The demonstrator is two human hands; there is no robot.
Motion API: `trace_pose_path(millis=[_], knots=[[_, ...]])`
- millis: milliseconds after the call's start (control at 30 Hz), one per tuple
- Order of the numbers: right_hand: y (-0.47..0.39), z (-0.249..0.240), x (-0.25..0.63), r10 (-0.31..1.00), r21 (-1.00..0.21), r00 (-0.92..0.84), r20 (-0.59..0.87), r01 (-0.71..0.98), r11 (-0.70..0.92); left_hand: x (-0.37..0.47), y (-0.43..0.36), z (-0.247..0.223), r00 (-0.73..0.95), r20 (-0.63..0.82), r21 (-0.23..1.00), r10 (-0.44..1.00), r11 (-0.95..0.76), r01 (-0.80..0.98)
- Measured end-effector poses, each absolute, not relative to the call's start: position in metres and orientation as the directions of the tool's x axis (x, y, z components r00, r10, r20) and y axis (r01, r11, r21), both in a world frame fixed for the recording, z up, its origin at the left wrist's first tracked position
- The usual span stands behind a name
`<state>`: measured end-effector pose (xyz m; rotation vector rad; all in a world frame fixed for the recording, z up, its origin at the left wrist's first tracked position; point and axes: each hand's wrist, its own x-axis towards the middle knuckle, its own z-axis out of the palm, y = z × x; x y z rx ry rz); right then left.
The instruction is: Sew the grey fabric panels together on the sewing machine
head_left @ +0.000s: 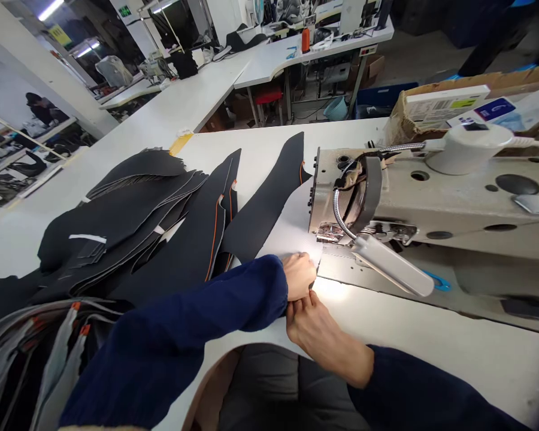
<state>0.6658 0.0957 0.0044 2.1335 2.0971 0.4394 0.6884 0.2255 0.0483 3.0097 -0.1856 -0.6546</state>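
Observation:
My left hand (pixel 300 275) is closed, its fingers bent down at the table's front edge just left of the sewing machine's bed. Right below it, my right hand (pixel 317 329) is pinched shut, its fingertips touching the left hand. A sliver of something dark shows between them, but the hands hide the rest. Beyond the hands stands the sewing machine (pixel 359 197), its needle area close to my left hand. A dark fabric panel (pixel 269 200) with a short orange-edged notch lies flat to the left of the machine head.
Stacked dark fabric panels (pixel 117 221) cover the left of the table. Another panel with an orange line (pixel 214 239) lies beside them. Grey bundled pieces (pixel 58 353) hang at the lower left. A small lamp (pixel 393 263) juts from the machine; a cardboard box (pixel 404 117) stands behind it.

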Motion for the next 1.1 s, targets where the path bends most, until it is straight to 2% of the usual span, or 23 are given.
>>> trace_pose_path(millis=[133,300,467,600,700,900,1100], knots=[[0.102,0.012,0.657,0.989,0.318,-0.045,0.142,0.948,-0.003,0.702,0.227,0.049,0.900,-0.413,0.090,-0.136,-0.990,-0.108],[0.105,0.001,0.656,0.984,0.326,-0.014,0.176,0.944,-0.045,0.698,0.228,0.049,0.906,-0.398,0.111,-0.143,-0.988,-0.107],[0.105,-0.004,0.667,0.991,0.282,-0.020,0.130,0.959,-0.018,0.687,0.227,0.046,0.908,-0.398,0.131,-0.131,-0.988,-0.085],[0.114,0.009,0.667,0.999,0.152,0.048,0.004,0.987,-0.048,0.693,0.228,0.041,0.911,-0.390,0.136,-0.135,-0.987,-0.088],[0.121,0.014,0.662,0.995,0.102,0.094,-0.020,0.991,-0.091,0.701,0.231,0.039,0.916,-0.378,0.123,-0.135,-0.988,-0.095],[0.116,-0.004,0.668,0.977,0.333,0.151,0.150,0.923,-0.194,0.710,0.233,0.038,0.921,-0.365,0.157,-0.137,-0.984,-0.084],[0.106,-0.008,0.679,0.962,0.347,0.141,0.235,0.912,-0.218,0.701,0.237,0.046,0.960,-0.254,0.126,-0.118,-0.988,-0.088]])
